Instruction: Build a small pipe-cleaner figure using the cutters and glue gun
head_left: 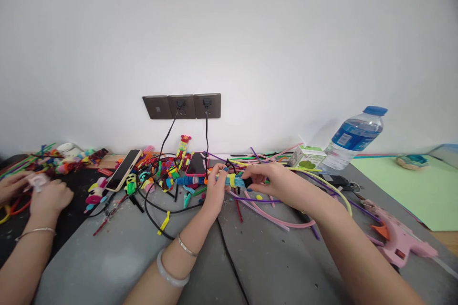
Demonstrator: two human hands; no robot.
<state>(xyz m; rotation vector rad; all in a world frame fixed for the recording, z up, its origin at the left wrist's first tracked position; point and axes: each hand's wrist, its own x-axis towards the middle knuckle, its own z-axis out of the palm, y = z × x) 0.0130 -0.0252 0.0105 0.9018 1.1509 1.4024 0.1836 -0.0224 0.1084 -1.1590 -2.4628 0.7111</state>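
Observation:
My left hand [214, 189] and my right hand [274, 181] are both closed on one small craft piece [234, 181], a light-blue pipe-cleaner roll with a yellow band and a dark end. I hold it just above the grey table [118, 257], the left fingers pinching its left end, the right fingers gripping its right end. Loose pink, purple and yellow pipe cleaners [272, 217] lie under and beside my right hand. My left wrist carries two bracelets.
A pink glue gun [397, 238] lies at the right, with a water bottle [352, 140] and a small green carton [307, 157] behind. Two phones [123, 170] [196, 164] charge from wall sockets [182, 106] by cables. Another person's hands [46, 195] work at the left among coloured craft bits.

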